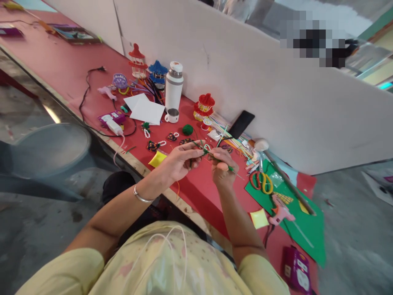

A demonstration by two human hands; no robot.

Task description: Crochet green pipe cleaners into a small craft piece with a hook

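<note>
My left hand [184, 160] pinches a small dark green crochet piece [205, 152] over the red table, close to a white beaded loop [207, 146]. Closed round a thin crochet hook [231, 169] with a green grip, my right hand [221, 164] is right beside it; the hook's thin metal end sticks out to the lower right. Green yarn runs near the fingers, and a green yarn ball [187, 130] lies just behind the hands. To the left are dark multicoloured crochet pieces [152, 146] with white bead loops. My fingers partly hide the work.
Behind stand a white flask [174, 88], a metal cup [172, 116] and a red pagoda model [204, 104]. A phone [242, 124] leans near the partition. On the right, scissors [260, 182] and a pink glue gun [281, 212] lie by a green sheet [307, 233].
</note>
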